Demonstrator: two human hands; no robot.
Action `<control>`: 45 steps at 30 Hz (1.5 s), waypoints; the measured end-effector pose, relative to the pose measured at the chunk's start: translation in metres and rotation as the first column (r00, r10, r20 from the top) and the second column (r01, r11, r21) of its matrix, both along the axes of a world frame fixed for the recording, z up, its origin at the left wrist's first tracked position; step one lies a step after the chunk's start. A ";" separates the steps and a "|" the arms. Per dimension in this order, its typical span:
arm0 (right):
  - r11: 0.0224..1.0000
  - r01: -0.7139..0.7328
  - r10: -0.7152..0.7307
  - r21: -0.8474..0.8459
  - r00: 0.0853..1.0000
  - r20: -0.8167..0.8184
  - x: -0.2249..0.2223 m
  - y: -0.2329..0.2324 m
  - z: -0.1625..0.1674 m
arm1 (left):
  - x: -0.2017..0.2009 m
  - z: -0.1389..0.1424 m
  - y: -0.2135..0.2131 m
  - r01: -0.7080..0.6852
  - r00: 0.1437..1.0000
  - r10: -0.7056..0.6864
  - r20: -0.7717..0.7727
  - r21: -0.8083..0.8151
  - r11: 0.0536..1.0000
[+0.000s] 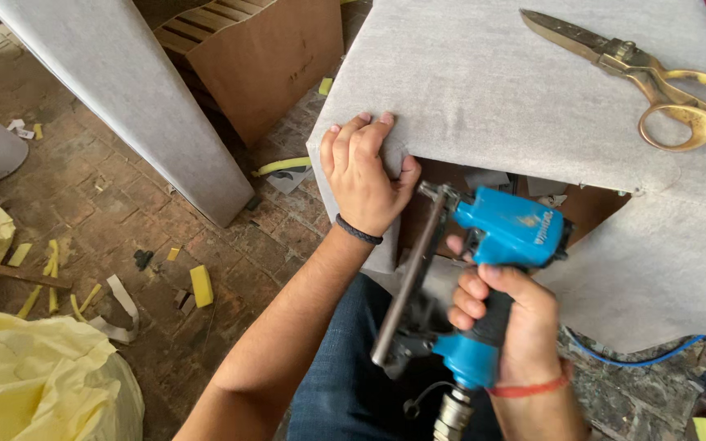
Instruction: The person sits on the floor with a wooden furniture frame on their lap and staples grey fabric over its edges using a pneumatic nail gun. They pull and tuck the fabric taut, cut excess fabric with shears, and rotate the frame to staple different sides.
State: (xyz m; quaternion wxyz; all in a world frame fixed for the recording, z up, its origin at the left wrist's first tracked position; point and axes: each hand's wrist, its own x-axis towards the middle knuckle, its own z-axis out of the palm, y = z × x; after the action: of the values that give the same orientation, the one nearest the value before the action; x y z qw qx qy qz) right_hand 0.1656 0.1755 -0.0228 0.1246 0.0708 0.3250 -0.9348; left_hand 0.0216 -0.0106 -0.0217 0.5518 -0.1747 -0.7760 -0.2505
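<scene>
1. Our left hand (363,173) presses flat on the grey fabric (533,90), pinching it down at the corner of the piece we cover.
2. Our right hand (507,314) is closed tight around the grip of the blue staple gun (484,269).
3. The gun's nose points at the fabric edge just beside our left thumb.
4. Big gold scissors (647,73) lie on top of the fabric, well apart from our hands.
5. Yellow foam scraps (201,285) lie on the brick floor (108,204) near a cardboard box (271,57).
</scene>
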 end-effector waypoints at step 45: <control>0.860 -0.504 0.482 -0.082 0.854 -0.197 -0.120 0.048 -0.060 | 0.004 -0.019 0.001 -0.053 0.999 0.053 0.003 -0.109 0.993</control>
State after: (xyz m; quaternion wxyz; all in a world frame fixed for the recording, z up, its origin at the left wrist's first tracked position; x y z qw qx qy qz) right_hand 0.0455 0.2238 -0.0825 0.3363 -0.1032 0.2797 -0.8933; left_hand 0.0255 -0.0099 -0.0402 0.5457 -0.1831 -0.7944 -0.1937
